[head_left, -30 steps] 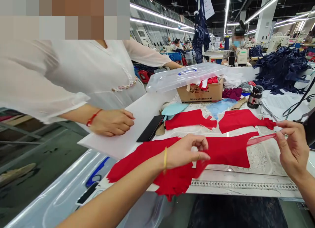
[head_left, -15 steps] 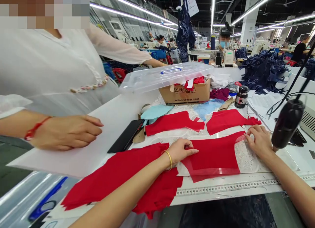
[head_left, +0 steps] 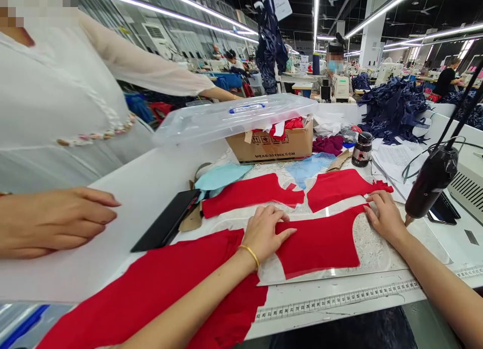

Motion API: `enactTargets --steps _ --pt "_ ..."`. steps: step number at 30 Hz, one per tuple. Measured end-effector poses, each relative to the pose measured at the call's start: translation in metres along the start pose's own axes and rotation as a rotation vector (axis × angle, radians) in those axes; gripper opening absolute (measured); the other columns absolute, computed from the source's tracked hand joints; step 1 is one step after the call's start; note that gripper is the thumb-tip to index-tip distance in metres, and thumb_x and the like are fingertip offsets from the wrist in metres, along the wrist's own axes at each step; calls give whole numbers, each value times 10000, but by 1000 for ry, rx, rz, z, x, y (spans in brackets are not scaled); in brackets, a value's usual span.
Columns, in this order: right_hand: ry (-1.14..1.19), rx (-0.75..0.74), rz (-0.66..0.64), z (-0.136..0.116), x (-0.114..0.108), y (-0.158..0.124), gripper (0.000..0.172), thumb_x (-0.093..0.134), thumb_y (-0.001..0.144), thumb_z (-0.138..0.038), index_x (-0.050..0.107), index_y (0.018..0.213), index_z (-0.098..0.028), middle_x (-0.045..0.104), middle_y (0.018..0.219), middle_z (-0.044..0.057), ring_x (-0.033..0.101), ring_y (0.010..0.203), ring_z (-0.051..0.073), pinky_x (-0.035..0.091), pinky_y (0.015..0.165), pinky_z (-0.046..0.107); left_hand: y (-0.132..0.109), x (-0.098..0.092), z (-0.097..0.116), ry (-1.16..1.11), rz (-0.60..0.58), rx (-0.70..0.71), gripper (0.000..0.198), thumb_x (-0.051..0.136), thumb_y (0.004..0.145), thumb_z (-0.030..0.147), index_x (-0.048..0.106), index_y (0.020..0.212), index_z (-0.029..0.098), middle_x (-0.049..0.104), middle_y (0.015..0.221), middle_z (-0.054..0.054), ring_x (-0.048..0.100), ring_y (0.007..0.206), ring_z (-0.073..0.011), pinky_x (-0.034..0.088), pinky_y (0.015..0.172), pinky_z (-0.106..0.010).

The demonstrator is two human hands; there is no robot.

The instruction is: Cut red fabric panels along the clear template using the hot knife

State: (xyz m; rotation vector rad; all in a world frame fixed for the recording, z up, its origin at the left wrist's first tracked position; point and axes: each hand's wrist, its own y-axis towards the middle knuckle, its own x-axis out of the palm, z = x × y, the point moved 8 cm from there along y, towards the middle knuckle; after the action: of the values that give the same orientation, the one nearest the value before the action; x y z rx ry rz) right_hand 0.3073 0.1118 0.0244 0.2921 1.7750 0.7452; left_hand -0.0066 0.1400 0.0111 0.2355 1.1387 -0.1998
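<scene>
A red cut fabric panel (head_left: 320,243) lies flat on a clear plate (head_left: 392,258) in front of me. My left hand (head_left: 266,233) rests on the panel's left edge, thumb stretched out and fingers apart. At the panel's upper right corner, my right hand (head_left: 385,215) lies with its fingers spread and the fingertips touching near the corner. Two more red pieces, a left one (head_left: 252,193) and a right one (head_left: 345,188), lie just beyond. A stack of red panels (head_left: 151,283) spreads under and beside my left forearm.
A black handheld tool (head_left: 432,183) hangs by my right wrist. A tape measure (head_left: 339,298) runs along the table's front edge. Behind stand a cardboard box (head_left: 273,145) under a clear plastic lid (head_left: 226,120), and a dark jar (head_left: 362,150). Another person's hand (head_left: 56,221) rests at left.
The panel's lower edge, which hung past the plate, now lies on it. My left hand's fingers have loosened and spread on the cloth. The view has shifted right.
</scene>
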Motion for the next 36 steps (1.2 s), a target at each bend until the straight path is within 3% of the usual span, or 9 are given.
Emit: enactTargets --steps 2,5,8,10,13,15,19,24,36 --pt "83 -248 123 -29 -22 -9 180 574 937 -137 637 1071 -240 678 1073 88 655 992 235 569 813 390 -10 0 20 22 61 162 247 702 902 379 733 1090 220 682 1248 -117 588 1216 -360 521 1008 -546" --pt "59 -550 564 -65 -74 -31 440 724 818 -45 624 1132 -336 654 1103 23 648 968 195 562 851 362 -33 12 63 2 49 465 391 635 982 367 638 1353 243 606 1463 -114 569 1345 -322 515 1105 -514" --pt "24 -199 836 -53 -104 -19 733 868 692 -136 533 1314 -326 595 1237 75 609 1145 283 530 984 467 -44 37 104 -17 -57 618 506 629 1007 389 526 1482 246 561 1536 -106 536 1416 -287 509 1145 -464" --pt "215 71 673 -36 -95 7 721 815 735 -225 476 1371 -260 588 1293 130 614 1186 327 538 982 521 -39 53 129 5 -97 656 547 628 1013 414 497 1502 209 547 1550 -129 503 1452 -283 490 1167 -459" --pt "563 288 395 -24 -67 38 370 652 807 -257 560 1164 -226 704 1076 92 705 882 242 595 790 432 -20 73 159 67 -112 681 561 610 1024 425 503 1489 130 513 1569 -177 448 1493 -293 440 1208 -458" --pt "657 357 318 -19 -59 48 232 646 786 -302 578 996 -231 724 895 45 685 742 211 586 718 395 -6 84 173 110 -113 683 580 598 1030 448 507 1487 103 481 1588 -191 419 1511 -293 403 1234 -453" --pt "626 412 343 -2 -63 58 263 705 708 -388 532 849 -248 662 722 -9 629 652 193 543 634 360 12 97 187 157 -133 671 676 586 1022 534 494 1500 65 455 1601 -204 383 1530 -291 367 1254 -432" --pt "686 450 455 17 -61 60 288 685 728 -411 493 877 -255 618 746 -20 585 622 170 513 620 357 20 108 187 146 -145 666 741 507 1026 626 468 1520 75 445 1609 -200 378 1533 -300 368 1251 -451" --pt "781 421 550 19 -42 62 342 694 767 -368 399 918 -281 536 702 -49 530 565 165 452 544 335 21 113 178 77 -158 693 802 344 1027 726 412 1559 130 397 1643 -193 351 1545 -314 335 1256 -487"
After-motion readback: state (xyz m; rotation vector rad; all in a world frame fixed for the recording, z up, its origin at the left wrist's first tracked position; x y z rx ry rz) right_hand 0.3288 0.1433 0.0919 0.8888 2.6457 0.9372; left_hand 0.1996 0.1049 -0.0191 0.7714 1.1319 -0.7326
